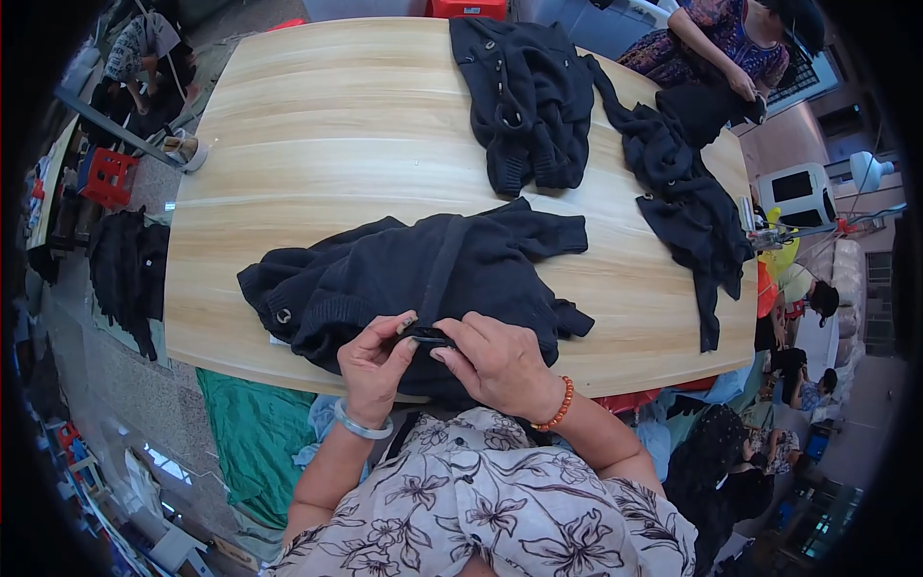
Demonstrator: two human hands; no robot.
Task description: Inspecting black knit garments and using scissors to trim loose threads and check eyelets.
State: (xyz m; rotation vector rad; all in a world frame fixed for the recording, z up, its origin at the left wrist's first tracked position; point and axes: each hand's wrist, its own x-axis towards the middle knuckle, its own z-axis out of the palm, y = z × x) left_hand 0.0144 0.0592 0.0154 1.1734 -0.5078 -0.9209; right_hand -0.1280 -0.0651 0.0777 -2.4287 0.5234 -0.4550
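A dark navy knitted cardigan (385,269) lies bunched across the near part of the table, its sleeves spread right and a round button showing at its left. At its near edge, my left hand (373,361) is closed in a pinch, thumb against fingers. Close beside it, my right hand (500,361) is also closed, thumb and fingers together. Between the fingertips of both hands is a small glossy black piece (428,335); its exact kind is unclear, and fingers cover its ends. Part of the cardigan hangs over the table edge below my hands.
The pale wooden table (308,125) bears another dark buttoned cardigan (529,96) at the far side and a long dark knit garment (663,173) at right. A co-worker (731,58) handles dark cloth at the far right corner. Green fabric (255,438) lies below the near left edge.
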